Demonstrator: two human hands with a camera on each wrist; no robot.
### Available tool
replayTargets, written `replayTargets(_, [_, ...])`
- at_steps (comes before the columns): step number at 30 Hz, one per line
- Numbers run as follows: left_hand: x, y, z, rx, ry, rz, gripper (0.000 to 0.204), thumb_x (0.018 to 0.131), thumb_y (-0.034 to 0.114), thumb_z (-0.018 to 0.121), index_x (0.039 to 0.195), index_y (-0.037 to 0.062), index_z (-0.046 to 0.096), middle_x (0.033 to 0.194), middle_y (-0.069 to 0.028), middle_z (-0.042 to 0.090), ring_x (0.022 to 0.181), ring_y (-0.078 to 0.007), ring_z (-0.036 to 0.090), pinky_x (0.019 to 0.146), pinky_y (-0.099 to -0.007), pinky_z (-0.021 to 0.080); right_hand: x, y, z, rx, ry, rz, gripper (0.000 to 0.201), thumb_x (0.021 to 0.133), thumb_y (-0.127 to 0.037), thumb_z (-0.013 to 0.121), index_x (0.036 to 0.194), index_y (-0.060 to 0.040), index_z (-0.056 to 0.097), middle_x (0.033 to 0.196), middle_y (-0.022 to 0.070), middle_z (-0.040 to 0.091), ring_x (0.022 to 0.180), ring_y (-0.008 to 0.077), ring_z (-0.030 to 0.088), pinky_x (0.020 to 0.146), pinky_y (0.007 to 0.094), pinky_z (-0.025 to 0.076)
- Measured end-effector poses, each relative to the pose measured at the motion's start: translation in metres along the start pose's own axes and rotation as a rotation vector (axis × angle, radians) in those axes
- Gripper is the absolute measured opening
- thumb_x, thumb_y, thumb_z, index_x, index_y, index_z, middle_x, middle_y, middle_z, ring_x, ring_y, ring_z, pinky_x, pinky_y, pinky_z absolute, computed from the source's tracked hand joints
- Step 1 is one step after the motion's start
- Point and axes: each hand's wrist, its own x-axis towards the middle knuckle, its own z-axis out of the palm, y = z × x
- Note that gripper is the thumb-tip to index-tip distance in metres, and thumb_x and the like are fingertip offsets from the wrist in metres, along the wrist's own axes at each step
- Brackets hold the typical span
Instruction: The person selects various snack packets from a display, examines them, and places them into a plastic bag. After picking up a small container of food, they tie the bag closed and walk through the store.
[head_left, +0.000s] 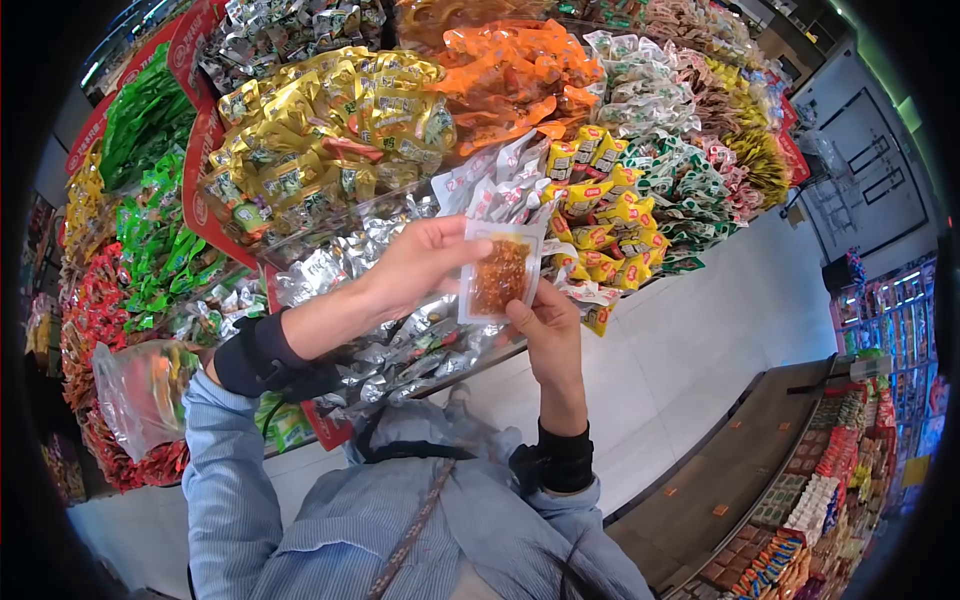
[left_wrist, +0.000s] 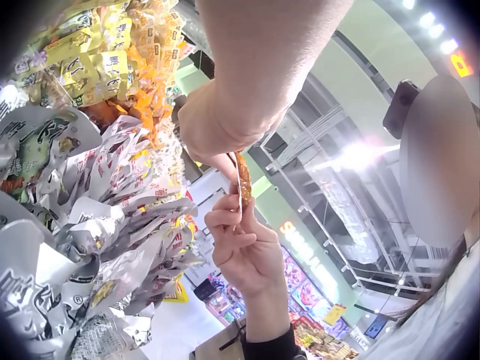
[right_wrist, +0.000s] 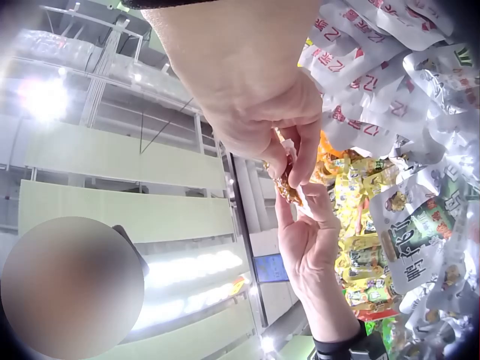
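A flat clear-edged snack packet [head_left: 502, 262] with a reddish-brown, seed-flecked filling is held up between both hands in the head view. My left hand [head_left: 425, 262] pinches its left side, thumb across the front. From below, my right hand [head_left: 552, 328] pinches the lower right corner between thumb and fingers. Edge-on, the packet [left_wrist: 244, 180] looks thin in the left wrist view, with the right hand [left_wrist: 251, 251] below it. Behind it in the head view stand white packets with red print [head_left: 510, 195]. Silver packets [head_left: 400, 350] lie below the left forearm.
Golden packets [head_left: 340, 130], orange packets [head_left: 520, 75] and yellow packets [head_left: 610, 220] fill the sloping display ahead. A clear plastic bag [head_left: 130, 400] hangs by the left forearm. Pale floor [head_left: 690, 340] lies at the right, with another snack shelf [head_left: 810, 510] beyond.
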Motion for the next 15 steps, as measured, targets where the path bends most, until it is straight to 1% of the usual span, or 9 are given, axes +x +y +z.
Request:
replayTargets(3, [0.001,-0.001,0.002,0.053,0.031,-0.015,0.022,0.083,0.017,0.053,0.102,0.0055,0.053,0.093,-0.0012,0.059,0.081,-0.0055,0.056,0.064,-0.0208,0.049,-0.001,-0.002,-0.002,-0.005,-0.003,0.006,0.03,0.08,-0.012,0.057,0.106,0.0014,0.051,0.091,0.0067,0.059,0.075,0.0106,0.057,0.049,0.0192,0.048])
replayTargets(6, [0.001,-0.001,0.004,0.218,0.038,0.042,0.021,0.083,0.015,0.054,0.101,0.0048,0.053,0.09,-0.0005,0.059,0.075,-0.002,0.054,0.057,-0.016,0.043,-0.001,0.002,-0.006,-0.018,0.005,-0.004,0.03,0.08,-0.012,0.057,0.106,0.0013,0.051,0.091,0.0068,0.059,0.075,0.0107,0.057,0.049,0.0192,0.048])
replayTargets(9, [0.004,-0.007,0.005,0.339,0.053,0.145,0.019,0.082,0.013,0.055,0.099,0.0035,0.053,0.086,0.0003,0.059,0.071,0.0002,0.051,0.054,-0.0139,0.038,-0.003,0.003,-0.008,-0.002,0.017,0.007,0.03,0.08,-0.012,0.057,0.106,0.0013,0.051,0.091,0.0067,0.059,0.075,0.0111,0.057,0.05,0.0193,0.049])
replayTargets(10, [0.006,-0.011,0.009,0.276,0.066,0.172,0.016,0.082,0.01,0.055,0.096,0.0023,0.053,0.084,0.0004,0.059,0.069,-0.0002,0.05,0.054,-0.0139,0.038,-0.003,0.003,-0.009,0.0,0.025,0.007,0.03,0.08,-0.011,0.057,0.106,0.0013,0.051,0.091,0.0067,0.059,0.075,0.011,0.057,0.05,0.0193,0.049])
replayTargets(13, [0.006,-0.011,0.011,0.364,0.048,0.168,0.014,0.082,0.009,0.054,0.094,0.0016,0.053,0.086,-0.0007,0.059,0.072,-0.0021,0.051,0.06,-0.0159,0.04,-0.005,0.004,-0.011,0.003,0.046,0.016,0.029,0.08,-0.012,0.057,0.106,0.0013,0.052,0.092,0.0066,0.059,0.075,0.0107,0.056,0.05,0.0193,0.049])
replayTargets(14, [0.008,-0.017,0.011,0.36,0.055,0.236,0.013,0.082,0.008,0.054,0.094,0.0013,0.053,0.087,-0.0019,0.058,0.076,-0.0034,0.052,0.066,-0.0183,0.041,-0.005,0.004,-0.012,0.001,0.052,0.022,0.029,0.08,-0.012,0.057,0.106,0.0014,0.052,0.092,0.0066,0.058,0.075,0.0106,0.056,0.05,0.0192,0.049])
replayTargets(15, [0.008,-0.016,0.013,0.394,0.06,0.25,0.012,0.082,0.007,0.054,0.092,0.001,0.053,0.087,-0.0025,0.058,0.08,-0.0043,0.052,0.071,-0.0198,0.041,-0.005,0.003,-0.013,-0.003,0.058,0.021,0.029,0.08,-0.012,0.057,0.105,0.0015,0.052,0.092,0.0066,0.058,0.076,0.0104,0.056,0.05,0.0191,0.049])
